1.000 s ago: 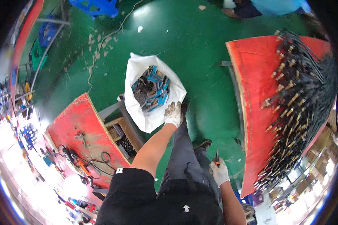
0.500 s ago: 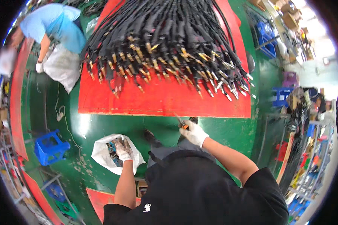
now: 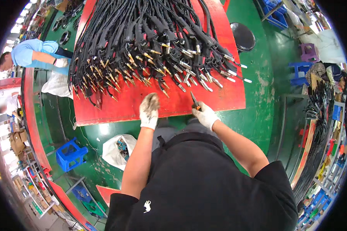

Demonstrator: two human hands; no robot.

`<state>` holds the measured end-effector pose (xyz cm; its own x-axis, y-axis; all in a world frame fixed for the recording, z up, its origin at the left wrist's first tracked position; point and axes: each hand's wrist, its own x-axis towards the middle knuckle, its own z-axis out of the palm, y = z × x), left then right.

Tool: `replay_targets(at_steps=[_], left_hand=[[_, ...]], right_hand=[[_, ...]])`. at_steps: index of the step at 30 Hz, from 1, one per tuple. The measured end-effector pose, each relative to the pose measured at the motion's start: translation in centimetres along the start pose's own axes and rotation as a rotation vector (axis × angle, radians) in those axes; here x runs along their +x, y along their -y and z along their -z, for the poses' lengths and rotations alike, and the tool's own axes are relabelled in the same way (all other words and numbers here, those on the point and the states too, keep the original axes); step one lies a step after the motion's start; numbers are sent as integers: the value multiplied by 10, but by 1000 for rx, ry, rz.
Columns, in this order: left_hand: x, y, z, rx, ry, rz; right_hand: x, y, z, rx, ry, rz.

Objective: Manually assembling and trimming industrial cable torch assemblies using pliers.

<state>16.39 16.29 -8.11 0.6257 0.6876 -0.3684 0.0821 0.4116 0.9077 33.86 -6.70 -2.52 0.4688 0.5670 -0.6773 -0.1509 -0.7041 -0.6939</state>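
Right hand (image 3: 205,114) wrapped round the pliers (image 3: 194,101), over the near edge of the tabletop (image 3: 230,99)! Left hand (image 3: 149,109) hangs there half-curled; whether it holds anything, I can't tell. Just beyond, cables (image 3: 140,42) lie heaped: bendy, likely heavy together, best gripped singly by the stiff handles (image 3: 201,35).

Bright light glints off the green floor (image 3: 258,88).

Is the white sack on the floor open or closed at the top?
Open: the white sack has its mouth spread wide, showing blue and dark pieces inside.
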Motion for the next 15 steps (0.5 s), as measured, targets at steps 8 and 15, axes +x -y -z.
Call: replay_targets(at_steps=[8, 15], left_hand=[[45, -20, -137, 176, 307, 340], [67, 7, -195, -74, 217, 494]], right_hand=[[-40, -4, 46, -90, -77, -138], [-52, 16, 65, -269, -166, -123]])
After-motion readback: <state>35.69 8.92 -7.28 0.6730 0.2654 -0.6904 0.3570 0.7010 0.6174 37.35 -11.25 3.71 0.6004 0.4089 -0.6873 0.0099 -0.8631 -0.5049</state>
